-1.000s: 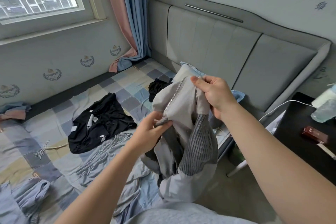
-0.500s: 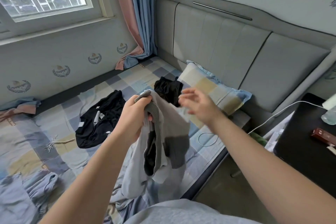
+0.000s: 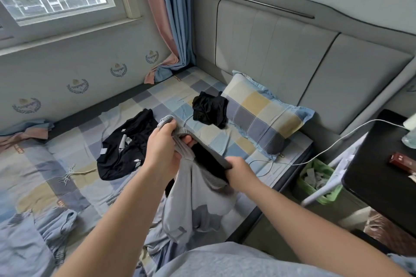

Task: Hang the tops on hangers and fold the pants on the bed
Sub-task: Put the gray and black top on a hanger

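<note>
The left hand (image 3: pixel 163 149) has its grip closed on the ribbed band of a grey garment (image 3: pixel 198 200). The right hand (image 3: pixel 239 172) grips the same band further along, holding it taut between them. The garment hangs above the edge of the bed (image 3: pixel 45 164). Beyond lie a black top (image 3: pixel 126 148) and a crumpled black garment (image 3: pixel 210 109) touching the checked pillow (image 3: pixel 263 117).
</note>
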The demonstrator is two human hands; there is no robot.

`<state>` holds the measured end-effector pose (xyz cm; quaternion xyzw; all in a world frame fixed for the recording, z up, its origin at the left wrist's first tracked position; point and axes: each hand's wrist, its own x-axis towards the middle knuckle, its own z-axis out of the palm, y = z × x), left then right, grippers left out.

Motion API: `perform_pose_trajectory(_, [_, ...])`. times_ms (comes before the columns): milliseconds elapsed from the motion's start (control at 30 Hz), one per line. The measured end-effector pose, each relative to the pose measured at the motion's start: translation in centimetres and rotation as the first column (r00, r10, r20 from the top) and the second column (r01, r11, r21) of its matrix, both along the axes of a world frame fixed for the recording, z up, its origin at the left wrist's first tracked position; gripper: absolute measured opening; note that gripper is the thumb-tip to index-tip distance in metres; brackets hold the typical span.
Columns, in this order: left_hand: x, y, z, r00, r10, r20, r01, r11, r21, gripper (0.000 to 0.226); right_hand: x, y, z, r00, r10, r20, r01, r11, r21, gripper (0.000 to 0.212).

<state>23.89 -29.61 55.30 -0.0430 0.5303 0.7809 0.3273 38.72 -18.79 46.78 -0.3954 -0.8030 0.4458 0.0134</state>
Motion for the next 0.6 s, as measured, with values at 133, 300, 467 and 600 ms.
perform_pose_trajectory(133, [0.1,-0.8,-2.1,0.991,-0.017,0.136,0.027,0.997,-0.074,0.015,0.8,4.2,2.4,0.973,-0.220,-0.064,0.216,0.974,-0.065,0.031])
perform_pose_trajectory(300, [1.0,-2.9,-4.9,0.860,-0.509,0.044,0.461,0.735,-0.497,0.035,1.5,6.8,6.0,0.945,-0.209,-0.252,0.180,0.975,-0.132,0.023])
perform_pose_trajectory(467, [2.9,-2.0,-5.0,0.610,-0.692,-0.387,0.289,0.649,-0.704,0.048,0.6,5.6,9.6,0.942,-0.108,-0.317,0.051,0.982,-0.184,0.021])
perform_pose_trajectory(600, [4.2,0.6,-3.5,0.402,-0.742,-0.537,0.388,0.669,-0.634,0.043,0.4,4.1,12.3,0.933,0.052,-0.356,-0.114,0.981,-0.155,0.028])
